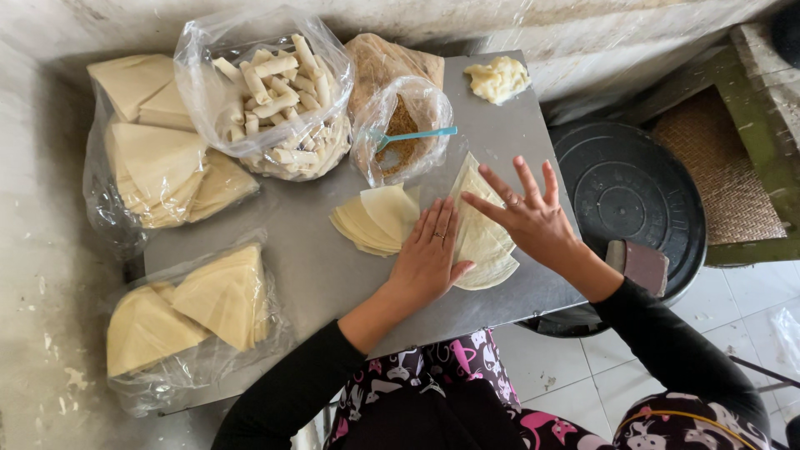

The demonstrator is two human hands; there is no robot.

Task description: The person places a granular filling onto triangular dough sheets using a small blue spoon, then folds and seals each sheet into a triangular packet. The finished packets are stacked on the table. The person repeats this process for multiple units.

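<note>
Right now both hands work one thin wrapper [482,242] lying flat on the steel table [308,258], toward its 4 o'clock corner. The left hand [427,254] lies palm down, fingers together, pressing on the wrapper's left edge; the right hand [527,214] hovers with fingers splayed, only the tips touching the sheet, so neither grip is closed on anything. Just beside the left hand, at its 10 o'clock, sits a fanned stack [371,218] of more wrappers. At 12 o'clock from the wrapper stands an open bag of brown filling [402,137] with a teal spoon [414,134] across its mouth, and a lump of pale paste [497,79] sits near the table's far corner. The sheet looks thin enough to tear or crease if the fingertips drag rather than lift, and its lower curve lies very near the table's edge, so a push toward 5 o'clock could slide it off toward the black lid [629,200] below. Open room is scarce: a bag of finished rolls [279,104] and bags of folded sheets [158,158] crowd 9 to 11 o'clock, leaving bare steel mainly at the table's middle, toward 8 o'clock from the hands.
</note>
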